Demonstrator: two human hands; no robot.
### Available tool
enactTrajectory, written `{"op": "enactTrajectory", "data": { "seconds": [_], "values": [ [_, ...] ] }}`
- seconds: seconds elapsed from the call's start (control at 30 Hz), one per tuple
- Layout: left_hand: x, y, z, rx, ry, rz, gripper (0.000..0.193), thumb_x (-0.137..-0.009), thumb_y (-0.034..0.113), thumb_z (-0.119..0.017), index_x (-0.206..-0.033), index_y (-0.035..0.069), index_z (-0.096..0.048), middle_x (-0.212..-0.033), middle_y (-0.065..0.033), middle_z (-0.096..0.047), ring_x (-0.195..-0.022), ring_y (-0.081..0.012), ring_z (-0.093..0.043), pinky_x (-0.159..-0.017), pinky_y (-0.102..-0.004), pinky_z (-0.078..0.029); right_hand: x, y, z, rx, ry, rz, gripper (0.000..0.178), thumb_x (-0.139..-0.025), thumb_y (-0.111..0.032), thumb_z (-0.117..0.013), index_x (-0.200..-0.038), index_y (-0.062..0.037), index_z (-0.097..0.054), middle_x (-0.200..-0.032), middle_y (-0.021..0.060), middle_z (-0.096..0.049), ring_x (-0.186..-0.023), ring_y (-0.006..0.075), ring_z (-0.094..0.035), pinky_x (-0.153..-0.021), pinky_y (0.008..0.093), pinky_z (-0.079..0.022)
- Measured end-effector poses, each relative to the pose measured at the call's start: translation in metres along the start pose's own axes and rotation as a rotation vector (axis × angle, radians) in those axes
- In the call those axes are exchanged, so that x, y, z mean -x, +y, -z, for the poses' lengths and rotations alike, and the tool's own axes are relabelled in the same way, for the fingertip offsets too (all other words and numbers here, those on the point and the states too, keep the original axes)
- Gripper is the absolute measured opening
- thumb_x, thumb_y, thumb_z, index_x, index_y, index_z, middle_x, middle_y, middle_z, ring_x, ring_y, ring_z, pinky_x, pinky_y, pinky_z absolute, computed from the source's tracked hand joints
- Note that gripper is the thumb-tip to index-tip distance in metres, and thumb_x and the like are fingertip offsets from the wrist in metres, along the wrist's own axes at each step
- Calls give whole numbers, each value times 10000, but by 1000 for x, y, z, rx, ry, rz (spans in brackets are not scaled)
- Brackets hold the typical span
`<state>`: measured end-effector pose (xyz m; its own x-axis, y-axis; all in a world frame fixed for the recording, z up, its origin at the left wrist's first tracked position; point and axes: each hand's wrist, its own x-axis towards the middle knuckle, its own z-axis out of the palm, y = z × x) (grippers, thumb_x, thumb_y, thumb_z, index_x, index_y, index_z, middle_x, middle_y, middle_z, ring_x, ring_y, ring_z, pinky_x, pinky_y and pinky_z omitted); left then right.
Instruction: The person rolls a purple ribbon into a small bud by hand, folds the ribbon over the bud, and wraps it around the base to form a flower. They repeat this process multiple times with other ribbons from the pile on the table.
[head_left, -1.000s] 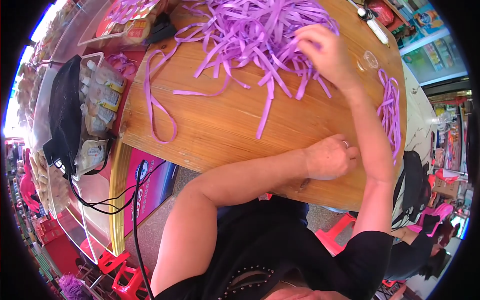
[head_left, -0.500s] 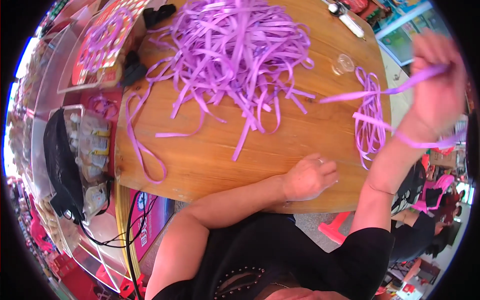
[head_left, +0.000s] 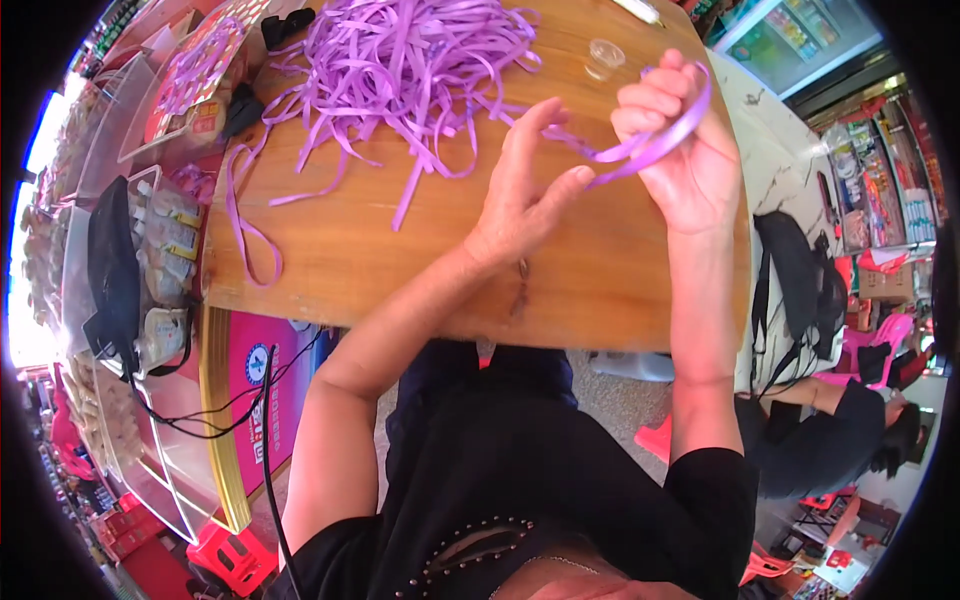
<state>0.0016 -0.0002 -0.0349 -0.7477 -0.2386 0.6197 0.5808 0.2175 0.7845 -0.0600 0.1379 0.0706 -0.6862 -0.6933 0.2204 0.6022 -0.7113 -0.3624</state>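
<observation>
My right hand (head_left: pixel 690 155) is raised over the right side of the wooden table, its fingers curled round a purple ribbon (head_left: pixel 660 145). The ribbon arcs in a loop over the palm and runs left toward my other hand. My left hand (head_left: pixel 520 195) faces it with thumb and fingers apart, the thumb tip close to the ribbon's lower strand; whether they touch I cannot tell. A big tangled heap of purple ribbons (head_left: pixel 400 75) lies at the far middle of the table, loose ends trailing toward me.
A small clear plastic cup (head_left: pixel 604 58) sits beyond my hands, near a white pen-like tool (head_left: pixel 640 10). Clear bins with packaged goods (head_left: pixel 170 240) and a black mesh item (head_left: pixel 112 260) line the left. A black bag (head_left: pixel 790 270) lies on the right. Another person (head_left: pixel 820 440) is at lower right.
My right hand has come in from the far right with the ribbon. My left hand has lifted off the table edge and opened toward it. The view has shifted; the ribbon coil no longer shows.
</observation>
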Motion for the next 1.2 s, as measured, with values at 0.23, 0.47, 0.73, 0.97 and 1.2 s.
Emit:
{"op": "enactTrajectory", "data": {
  "seconds": [0.23, 0.47, 0.73, 0.97, 1.2],
  "values": [
    [13, 58, -29, 509, -221, 382, 133, -908, 142, -614, -867, 18, -639, -696, 37, -569, -658, -40, -505, -592, -195, -434, 32, -30, 9, -188, -376, -57, 225, -946, -208, -523, -1079, -37, -583, -866, 52, -623, -787, 180, -552, -702, 318, -453],
    [19, 76, -10, 278, -271, 524, 188, -907, 220, -620, -868, 52, -696, -641, 84, -503, -558, -8, -375, -506, -174, -298, 101, -77, 24, 320, 97, 423, 161, -935, -190, -522, -933, -50, -602, -823, 66, -642, -782, 189, -622, -711, 335, -490],
    [16, 95, 26, -125, -161, 452, 170, -897, 192, -624, -893, 44, -709, -603, 92, -463, -544, -4, -323, -487, -183, -238, 155, -123, 100, 402, 193, 546, 292, -930, -205, -554, -1081, 43, -583, -986, 128, -624, -921, 245, -549, -812, 391, -441],
    [1, 96, 55, -222, -28, 344, 226, -925, 170, -573, -924, -27, -686, -602, 95, -414, -550, 3, -323, -497, -164, -221, 179, -119, 104, 628, 338, 742, 271, -931, -146, -556, -1088, 74, -577, -893, 86, -588, -823, 178, -510, -730, 315, -406],
    [9, 77, 24, -1283, 29, -500, 383, -835, 94, -652, -1191, -13, -559, -1142, -175, -592, -1017, -253, -584, -859, -353, -460, 165, -37, 89, 1114, 361, 617, 169, -886, -84, -613, -1005, 28, -659, -811, 61, -638, -709, 105, -570, -638, 232, -450]
  ]
}}
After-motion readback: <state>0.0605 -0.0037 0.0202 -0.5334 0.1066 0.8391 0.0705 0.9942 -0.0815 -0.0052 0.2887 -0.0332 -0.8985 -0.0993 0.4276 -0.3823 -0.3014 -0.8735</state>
